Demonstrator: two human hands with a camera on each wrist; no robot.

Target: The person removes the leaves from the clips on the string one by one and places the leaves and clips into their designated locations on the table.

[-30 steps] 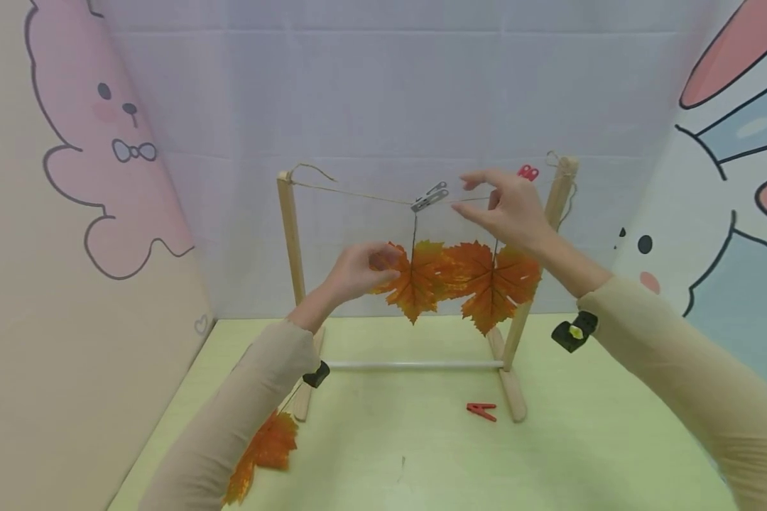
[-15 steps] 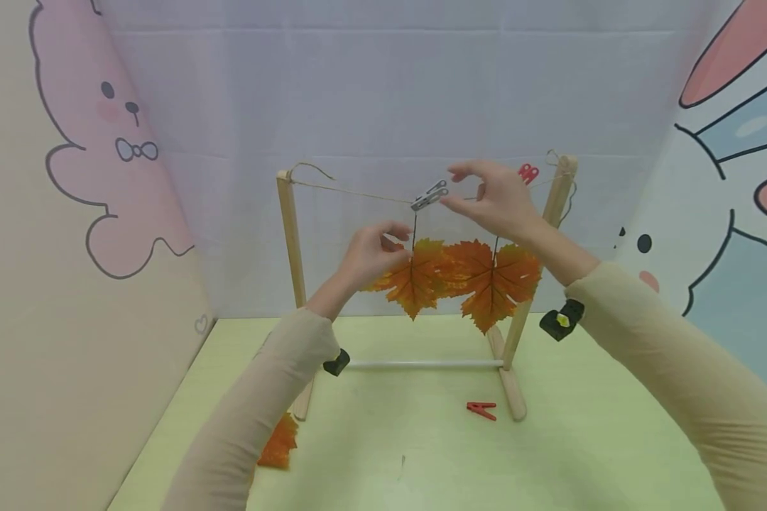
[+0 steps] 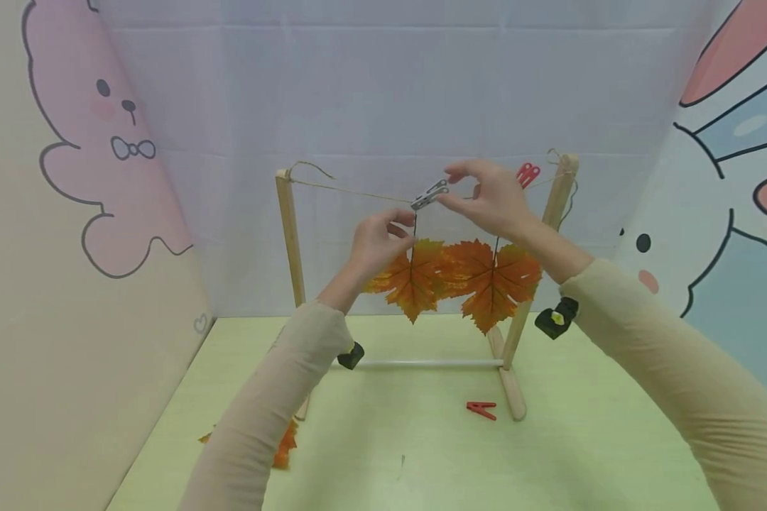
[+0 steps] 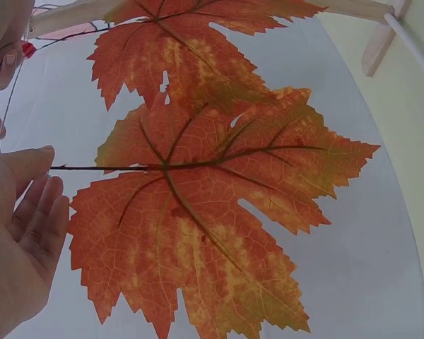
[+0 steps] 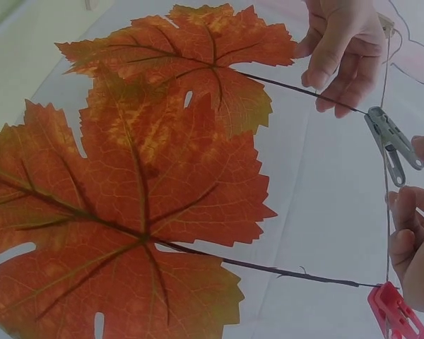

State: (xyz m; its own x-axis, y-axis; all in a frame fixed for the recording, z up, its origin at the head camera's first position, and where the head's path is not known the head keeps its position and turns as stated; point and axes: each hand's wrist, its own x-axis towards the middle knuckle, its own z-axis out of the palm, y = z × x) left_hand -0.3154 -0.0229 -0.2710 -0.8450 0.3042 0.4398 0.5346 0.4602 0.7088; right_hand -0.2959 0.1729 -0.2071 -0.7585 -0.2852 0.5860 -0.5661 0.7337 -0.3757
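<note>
A grey clothespin [image 3: 430, 194] clips the stem of the left orange leaf [image 3: 412, 280] to a twine line [image 3: 351, 193]. My left hand [image 3: 380, 243] is at that leaf's stem [image 4: 99, 168], just below the clothespin, with thumb and fingers apart beside it. At the clothespin's handles is my right hand [image 3: 492, 197], thumb and forefinger spread, one to each side of them. The handles look unsqueezed. To the right hangs a second leaf [image 5: 148, 233], held by a red clothespin [image 5: 396, 311]; the two leaves overlap.
Wooden posts [image 3: 289, 234] hold up the line, joined low down by a white rod [image 3: 428, 364]. A loose red clothespin [image 3: 481, 409] lies on the pale table [image 3: 371, 440]. Another leaf [image 3: 285, 447] lies at front left, partly behind my left sleeve. A white cloth [image 3: 371, 85] hangs behind.
My left hand has risen from beside the left leaf to its stem under the grey clothespin. The right hand has shifted left, bringing its fingertips to the clothespin's handles. The hung leaves stay put.
</note>
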